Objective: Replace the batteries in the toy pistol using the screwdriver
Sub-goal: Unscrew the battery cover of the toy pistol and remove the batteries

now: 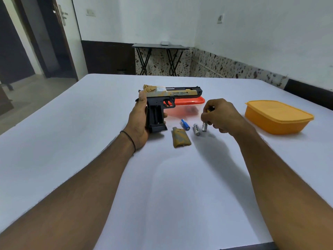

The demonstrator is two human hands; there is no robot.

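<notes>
My left hand [137, 121] grips the toy pistol [173, 93] by its black handle and holds it above the table. The gold slide points right. The battery bay [155, 115] in the handle stands uncovered and looks empty. The tan grip cover [181, 137] lies flat on the table below the handle. My right hand [219, 115] pinches a silver battery [204, 125] held upright, its lower end near the table. A second silver battery [196, 129] lies just left of it. A small blue-handled screwdriver [185, 124] rests between the cover and the batteries.
A clear box with a red lid [191, 101] sits behind the pistol, something dark inside. A closed orange container [278, 116] stands at the right. The white table [162, 186] stretches toward me. A black folding table [160, 46] stands by the far wall.
</notes>
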